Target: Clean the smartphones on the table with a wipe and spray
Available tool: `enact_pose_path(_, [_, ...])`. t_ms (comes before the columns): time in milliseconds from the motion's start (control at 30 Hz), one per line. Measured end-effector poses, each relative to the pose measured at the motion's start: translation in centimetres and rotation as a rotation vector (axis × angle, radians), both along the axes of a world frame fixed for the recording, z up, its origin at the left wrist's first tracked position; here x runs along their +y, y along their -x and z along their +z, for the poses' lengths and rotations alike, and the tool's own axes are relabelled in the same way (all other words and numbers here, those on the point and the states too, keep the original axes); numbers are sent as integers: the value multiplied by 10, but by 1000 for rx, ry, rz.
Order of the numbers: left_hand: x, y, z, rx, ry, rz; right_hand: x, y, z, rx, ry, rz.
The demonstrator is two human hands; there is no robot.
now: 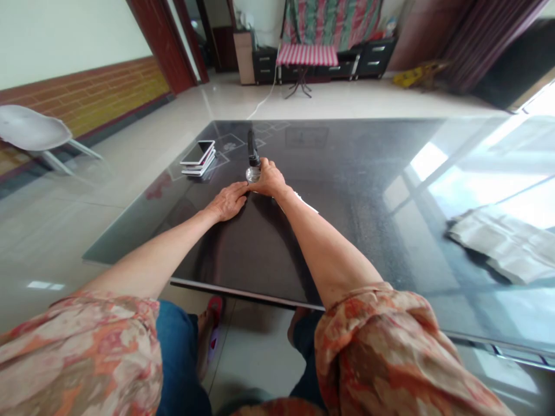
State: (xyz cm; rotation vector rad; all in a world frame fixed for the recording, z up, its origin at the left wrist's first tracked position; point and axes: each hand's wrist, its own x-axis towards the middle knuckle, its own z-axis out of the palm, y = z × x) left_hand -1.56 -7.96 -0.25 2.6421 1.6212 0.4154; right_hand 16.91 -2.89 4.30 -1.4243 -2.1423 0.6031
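Observation:
A clear, round, glass-like object [252,174] stands on the dark glossy table [347,173], with a black upright part [252,147] rising from its top; its exact kind is hard to make out. My right hand [269,178] curls around its right side, fingers behind it and thumb in front. Palm down on the tabletop lies my left hand [228,201], its fingers stretched toward the object's base and meeting my right thumb. A bit of white paper or cloth [306,202] shows from beneath my right forearm.
Left of the hands sits a stack of white-edged tablets [199,157]. A crumpled pale cloth [505,240] lies at the table's right. Beyond the far edge stand a small striped table [307,55] and black cabinets [376,58]. A white chair [34,130] is at far left.

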Motion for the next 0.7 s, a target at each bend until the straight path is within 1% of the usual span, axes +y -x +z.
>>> enact_pose_path(100, [1,0,0,-15,-14,7,-1,-1,2,-10,-9,-10])
enact_pose_path(400, [-1,-5,3,-58,-67,-45,-3,-4,2,1,-39,7])
enact_pose_path(500, [2,-7,5,-85,-70,-63,-7,0,3,4,-42,-31])
enact_pose_path(600, [2,-6,8,-123,-57,-42,-5,0,12,-5,39,-53])
enact_pose_path(633, [2,-6,9,-141,-49,-26,-2,-2,17,-18,84,-23])
enact_pose_path(700, [0,-6,12,-176,-23,23,6,-9,28,-57,186,95])
